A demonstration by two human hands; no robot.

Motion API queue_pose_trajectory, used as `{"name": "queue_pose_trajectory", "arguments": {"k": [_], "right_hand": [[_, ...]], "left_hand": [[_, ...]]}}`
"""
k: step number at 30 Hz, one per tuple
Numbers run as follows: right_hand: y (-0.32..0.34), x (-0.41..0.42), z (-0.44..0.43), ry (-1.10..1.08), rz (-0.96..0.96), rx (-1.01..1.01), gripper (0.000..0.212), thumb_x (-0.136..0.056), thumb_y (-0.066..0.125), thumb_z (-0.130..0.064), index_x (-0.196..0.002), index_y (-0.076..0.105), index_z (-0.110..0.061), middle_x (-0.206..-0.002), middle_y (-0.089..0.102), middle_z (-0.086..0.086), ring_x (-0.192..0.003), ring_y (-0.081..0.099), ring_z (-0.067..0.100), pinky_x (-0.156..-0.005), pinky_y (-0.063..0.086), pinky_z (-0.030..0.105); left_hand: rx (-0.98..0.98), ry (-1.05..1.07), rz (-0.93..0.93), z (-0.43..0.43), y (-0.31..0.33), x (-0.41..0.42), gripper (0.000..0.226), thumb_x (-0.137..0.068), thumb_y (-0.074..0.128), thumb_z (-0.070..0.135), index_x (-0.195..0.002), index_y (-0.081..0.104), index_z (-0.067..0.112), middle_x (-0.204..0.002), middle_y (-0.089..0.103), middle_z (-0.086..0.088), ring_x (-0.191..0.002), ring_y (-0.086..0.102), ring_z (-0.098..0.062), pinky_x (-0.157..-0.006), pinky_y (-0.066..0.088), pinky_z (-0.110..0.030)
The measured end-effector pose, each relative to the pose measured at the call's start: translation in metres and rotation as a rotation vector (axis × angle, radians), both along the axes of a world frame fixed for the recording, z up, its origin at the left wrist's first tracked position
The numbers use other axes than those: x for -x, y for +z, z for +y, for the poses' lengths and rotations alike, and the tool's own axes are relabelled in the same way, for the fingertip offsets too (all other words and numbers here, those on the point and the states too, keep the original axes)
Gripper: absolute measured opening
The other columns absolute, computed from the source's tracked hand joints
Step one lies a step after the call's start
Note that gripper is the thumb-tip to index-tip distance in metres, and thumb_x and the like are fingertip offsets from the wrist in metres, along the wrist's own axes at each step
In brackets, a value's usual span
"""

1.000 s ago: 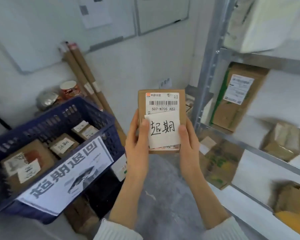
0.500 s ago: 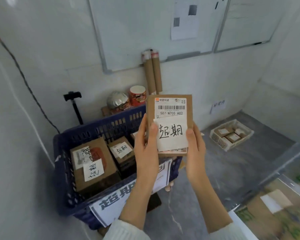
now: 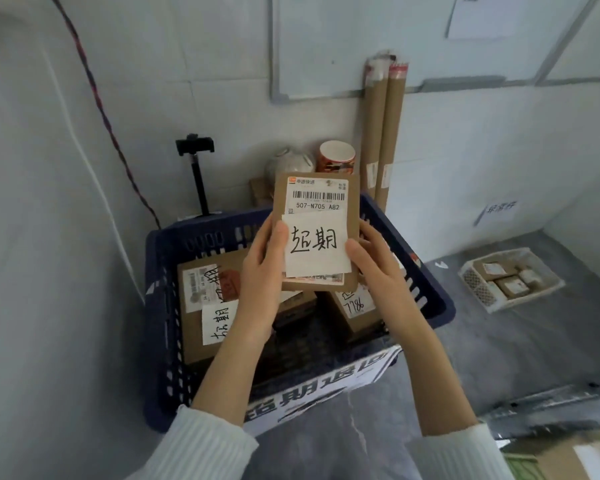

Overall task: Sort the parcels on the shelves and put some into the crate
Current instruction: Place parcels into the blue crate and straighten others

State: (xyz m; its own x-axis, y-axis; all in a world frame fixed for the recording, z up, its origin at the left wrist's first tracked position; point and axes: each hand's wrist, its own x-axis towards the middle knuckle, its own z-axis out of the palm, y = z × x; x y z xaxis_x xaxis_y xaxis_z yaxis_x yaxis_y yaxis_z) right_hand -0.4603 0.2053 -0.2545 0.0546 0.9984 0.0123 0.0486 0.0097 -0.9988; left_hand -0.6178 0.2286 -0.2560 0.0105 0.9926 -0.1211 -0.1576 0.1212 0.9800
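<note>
Left hand [image 3: 260,282]: thumb on the front face, fingers behind, gripping the left edge of the parcel [image 3: 317,202]. Right hand [image 3: 378,271]: same hold on the right edge, thumb tip on a corner of the white handwritten note [image 3: 314,249]. Both hands are closed round the parcel; neither is free.

Parcel: upright, face to the camera, held in the air above the blue crate [image 3: 160,306], roughly over its middle and not touching it.

Crate contents: a large box [image 3: 205,292] at left with a similar note, a smaller box [image 3: 354,308] at right. Bare grid bottom shows between them on the near side.

Beyond: two cardboard tubes [image 3: 381,133] lean against the wall. A white basket [image 3: 510,282] of small parcels sits on the floor, well apart.

Risks (judgement):
- The note looks pinned mainly by the thumbs, so on release it may slide or peel off.
- Let go from this height, the parcel could land face down and hide its marking.
- It could also strike a box edge and end up leaning.
- Lowering it into the near gap before letting go would avoid both.
</note>
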Motion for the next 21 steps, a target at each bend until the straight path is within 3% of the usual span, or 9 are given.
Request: {"name": "queue_pose_trajectory", "arguments": {"k": [4, 8, 11, 13, 16, 19, 21], "right_hand": [[-0.02, -0.012, 0.022, 0.107, -0.049, 0.12, 0.077, -0.078, 0.059, -0.052, -0.147, 0.032, -0.033, -0.123, 0.065, -0.007, -0.109, 0.065, 0.009, -0.088, 0.055, 0.029], [-0.033, -0.031, 0.047, 0.207, -0.109, 0.239, 0.087, -0.071, 0.069, -0.059, -0.147, 0.031, -0.038, -0.125, 0.064, -0.007, -0.113, 0.062, 0.009, -0.101, 0.048, 0.038], [-0.035, -0.045, 0.063, 0.267, -0.142, 0.289, 0.074, -0.072, 0.065, -0.051, -0.141, 0.043, -0.033, -0.12, 0.066, -0.011, -0.107, 0.065, 0.007, -0.095, 0.052, 0.034], [-0.039, -0.057, 0.074, 0.265, -0.215, 0.305, 0.067, -0.071, 0.061, -0.057, -0.132, 0.051, -0.033, -0.119, 0.065, -0.012, -0.109, 0.063, 0.008, -0.098, 0.05, 0.038], [-0.05, -0.072, 0.088, 0.227, -0.254, 0.339, 0.065, -0.068, 0.061, -0.062, -0.123, 0.055, -0.028, -0.119, 0.063, -0.007, -0.102, 0.066, 0.009, -0.092, 0.054, 0.038], [-0.057, -0.086, 0.102, 0.284, -0.29, 0.427, 0.058, -0.081, 0.063, -0.049, -0.132, 0.048, -0.026, -0.117, 0.065, -0.002, -0.09, 0.071, 0.014, -0.079, 0.059, 0.033], [-0.06, -0.091, 0.107, 0.422, -0.35, 0.498, 0.045, -0.089, 0.061, -0.039, -0.131, 0.052, -0.027, -0.109, 0.069, -0.001, -0.088, 0.072, 0.017, -0.078, 0.06, 0.032]], "left_hand": [[0.126, -0.002, 0.078, 0.007, -0.016, 0.007, 0.042, -0.093, 0.044, 0.053, -0.133, 0.045, 0.038, -0.109, 0.067, 0.019, -0.093, 0.065, 0.003, -0.073, 0.05, -0.019], [0.234, -0.024, 0.184, 0.016, -0.026, 0.01, 0.021, -0.093, 0.044, 0.055, -0.113, 0.042, 0.053, -0.106, 0.064, 0.023, -0.097, 0.06, 0.002, -0.079, 0.047, -0.024], [0.268, -0.063, 0.254, 0.026, -0.034, 0.006, 0.033, -0.092, 0.044, 0.058, -0.123, 0.041, 0.048, -0.104, 0.062, 0.024, -0.1, 0.059, -0.001, -0.092, 0.047, -0.029], [0.304, -0.117, 0.307, 0.032, -0.041, 0.003, 0.045, -0.092, 0.042, 0.059, -0.133, 0.038, 0.041, -0.105, 0.063, 0.021, -0.102, 0.06, -0.004, -0.096, 0.046, -0.031], [0.368, -0.222, 0.376, 0.034, -0.05, 0.007, 0.045, -0.091, 0.039, 0.06, -0.133, 0.04, 0.043, -0.108, 0.066, 0.019, -0.101, 0.062, -0.004, -0.095, 0.046, -0.031], [0.423, -0.339, 0.406, 0.037, -0.062, 0.012, 0.039, -0.094, 0.039, 0.056, -0.131, 0.044, 0.044, -0.108, 0.068, 0.019, -0.1, 0.063, -0.002, -0.087, 0.046, -0.025], [0.46, -0.393, 0.435, 0.039, -0.072, 0.013, 0.045, -0.094, 0.039, 0.058, -0.136, 0.044, 0.042, -0.112, 0.068, 0.018, -0.106, 0.062, -0.005, -0.098, 0.044, -0.031]]}}
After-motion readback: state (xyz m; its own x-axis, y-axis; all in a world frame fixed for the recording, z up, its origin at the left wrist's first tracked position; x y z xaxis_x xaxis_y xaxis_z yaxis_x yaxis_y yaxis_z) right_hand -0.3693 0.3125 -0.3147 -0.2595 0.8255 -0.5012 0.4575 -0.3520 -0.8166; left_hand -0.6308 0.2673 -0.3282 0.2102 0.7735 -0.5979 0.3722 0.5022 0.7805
